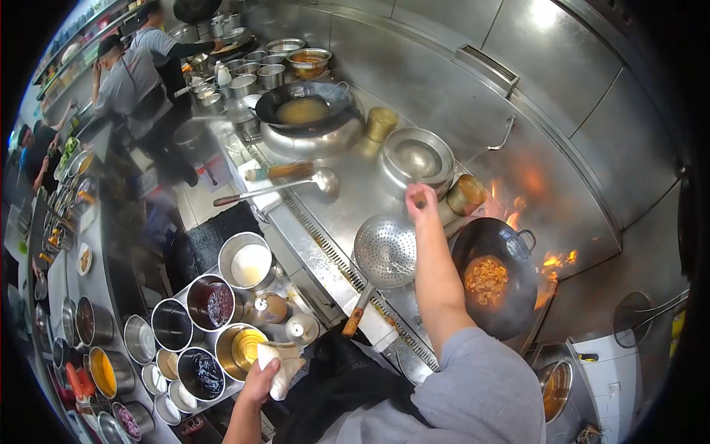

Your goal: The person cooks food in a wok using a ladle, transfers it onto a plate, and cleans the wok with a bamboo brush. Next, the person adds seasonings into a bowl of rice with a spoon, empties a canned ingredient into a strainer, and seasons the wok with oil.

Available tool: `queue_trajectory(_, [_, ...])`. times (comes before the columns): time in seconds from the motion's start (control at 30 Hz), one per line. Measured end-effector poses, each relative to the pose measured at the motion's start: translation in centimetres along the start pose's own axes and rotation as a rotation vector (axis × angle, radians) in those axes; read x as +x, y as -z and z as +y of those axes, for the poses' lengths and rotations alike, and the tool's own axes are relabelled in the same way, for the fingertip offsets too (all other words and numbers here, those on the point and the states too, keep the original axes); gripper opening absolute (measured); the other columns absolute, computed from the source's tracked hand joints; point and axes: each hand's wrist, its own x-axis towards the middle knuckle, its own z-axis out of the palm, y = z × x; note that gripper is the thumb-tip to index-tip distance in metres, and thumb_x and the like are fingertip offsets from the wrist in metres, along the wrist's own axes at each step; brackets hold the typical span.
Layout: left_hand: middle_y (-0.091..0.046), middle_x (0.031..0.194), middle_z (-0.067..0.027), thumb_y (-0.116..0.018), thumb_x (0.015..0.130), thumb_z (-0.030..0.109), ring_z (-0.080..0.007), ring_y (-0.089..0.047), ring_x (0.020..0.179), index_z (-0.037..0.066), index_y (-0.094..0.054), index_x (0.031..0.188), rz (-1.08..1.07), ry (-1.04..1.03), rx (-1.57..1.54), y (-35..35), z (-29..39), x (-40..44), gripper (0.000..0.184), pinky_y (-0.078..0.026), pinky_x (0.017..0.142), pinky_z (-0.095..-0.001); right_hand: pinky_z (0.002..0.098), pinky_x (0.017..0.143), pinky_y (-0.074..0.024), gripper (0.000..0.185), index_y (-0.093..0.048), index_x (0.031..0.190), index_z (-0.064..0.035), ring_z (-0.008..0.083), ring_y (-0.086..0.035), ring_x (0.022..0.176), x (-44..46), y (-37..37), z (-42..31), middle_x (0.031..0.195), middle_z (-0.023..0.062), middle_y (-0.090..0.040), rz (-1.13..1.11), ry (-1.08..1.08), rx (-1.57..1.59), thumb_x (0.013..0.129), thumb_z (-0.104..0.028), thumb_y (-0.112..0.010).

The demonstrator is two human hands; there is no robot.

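Observation:
My left hand (260,379), low in the view, grips a folded white cloth (286,371) beside the sauce containers. My right hand (420,201) reaches forward, its fingers wrapped round the end of a brown handle (421,200). The handle's far end is hard to make out; a round metal pot (398,169) stands just beyond the hand. To the right of my forearm, a black wok (510,296) holds reddish diced food (486,281), with flames (556,260) behind it. A perforated strainer (386,250) with a wooden handle lies left of my forearm.
A ladle (325,181) and a brush (290,170) lie on the steel counter. A second wok (303,111) with liquid stands farther back. Steel pots of sauces (211,302) and bottles (302,328) fill the lower left. Other people (140,81) stand at the upper left.

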Motion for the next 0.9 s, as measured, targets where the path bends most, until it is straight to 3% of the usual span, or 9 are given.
queue_trajectory(0.03, [-0.061,0.110,-0.0089,-0.061,0.090,0.031,-0.0196,-0.060,0.094,0.000,-0.047,0.127,0.030,-0.006,0.069,0.1,1.1,-0.4,0.050,-0.049,0.082,-0.0341,0.0341,0.050,-0.0460,0.016,-0.049,0.092,-0.0069,0.0172,-0.049,0.055,-0.7,1.0,-0.8,0.067,0.0085,-0.049,-0.021,-0.206,0.100,0.081,0.001,-0.057])
queue_trajectory(0.17, [-0.061,0.108,-0.0074,-0.061,0.090,0.031,-0.0176,-0.059,0.093,0.000,-0.050,0.124,0.058,-0.045,0.283,1.6,2.8,1.0,0.048,-0.048,0.081,-0.0335,0.0268,0.046,-0.0421,0.033,-0.039,0.119,-0.0100,0.0137,-0.046,0.051,-8.6,-1.8,-1.4,0.066,0.0050,-0.046,0.072,-0.053,-0.381,0.089,-0.005,-0.053])
queue_trajectory(0.27, [-0.062,0.106,-0.0059,-0.060,0.091,0.027,-0.0151,-0.059,0.092,0.000,-0.052,0.122,0.110,-0.099,0.409,3.2,3.8,3.1,0.042,-0.048,0.078,-0.0312,0.0286,0.046,-0.0403,0.077,-0.007,0.151,-0.0278,0.0119,-0.045,0.053,-11.6,-2.7,-2.9,0.073,0.0052,-0.049,0.174,-0.088,-1.215,0.091,-0.006,-0.051])
queue_trajectory(0.33, [-0.063,0.105,-0.0057,-0.059,0.092,0.024,-0.0146,-0.060,0.090,0.000,-0.053,0.121,0.124,-0.172,0.400,4.7,3.9,4.4,0.038,-0.048,0.077,-0.0302,0.0361,0.049,-0.0449,0.075,-0.011,0.151,-0.0232,0.0178,-0.052,0.055,-13.3,-2.3,-3.5,0.080,0.0118,-0.056,0.109,-0.038,-1.727,0.089,-0.006,-0.050])
queue_trajectory(0.4, [-0.064,0.104,-0.0060,-0.058,0.093,0.022,-0.0146,-0.061,0.088,0.000,-0.054,0.119,0.225,-0.157,0.169,4.6,5.4,4.8,0.035,-0.049,0.077,-0.0300,0.0393,0.055,-0.0487,0.076,-0.012,0.151,-0.0197,0.0243,-0.058,0.060,-15.1,-0.1,-4.2,0.093,0.0194,-0.061,-0.012,0.339,-2.442,0.086,-0.004,-0.049])
queue_trajectory(0.53, [-0.064,0.101,-0.0070,-0.060,0.092,0.026,-0.0149,-0.062,0.086,0.000,-0.055,0.116,0.378,-0.136,0.046,4.1,7.0,4.6,0.036,-0.050,0.075,-0.0296,0.0332,0.049,-0.0476,0.079,-0.011,0.151,-0.0218,0.0222,-0.058,0.056,-23.8,0.8,0.4,0.103,0.0196,-0.062,-0.296,0.642,-2.437,0.084,0.002,-0.044])
queue_trajectory(0.7, [-0.065,0.098,-0.0124,-0.063,0.088,0.028,-0.0189,-0.065,0.083,-0.003,-0.056,0.114,0.240,-0.257,-0.337,8.6,6.2,6.0,0.041,-0.052,0.069,-0.0294,0.0206,0.040,-0.0368,0.078,-0.010,0.152,-0.0199,0.0047,-0.038,0.043,-31.6,-1.3,6.4,0.090,0.0046,-0.055,-0.175,-0.316,-1.717,0.086,0.001,-0.046])
queue_trajectory(0.8, [-0.067,0.093,-0.0137,-0.058,0.090,0.027,-0.0195,-0.066,0.072,-0.005,-0.058,0.112,0.237,-0.253,-0.451,9.7,7.6,6.8,0.039,-0.053,0.059,-0.0289,0.0205,0.040,-0.0369,0.078,-0.010,0.152,-0.0202,0.0048,-0.039,0.044,-31.9,-2.2,10.6,0.094,0.0049,-0.057,-0.279,-0.495,-1.783,0.087,0.000,-0.047])
queue_trajectory(0.9, [-0.068,0.087,-0.0129,-0.057,0.089,0.025,-0.0180,-0.066,0.071,-0.003,-0.066,0.101,0.357,-0.176,-0.065,8.4,8.0,9.2,0.032,-0.051,0.061,-0.0296,0.0221,0.041,-0.0380,0.077,-0.012,0.152,-0.0222,0.0053,-0.041,0.046,-29.3,-1.3,13.6,0.096,0.0058,-0.059,-0.473,-0.511,-1.932,0.087,0.000,-0.047])
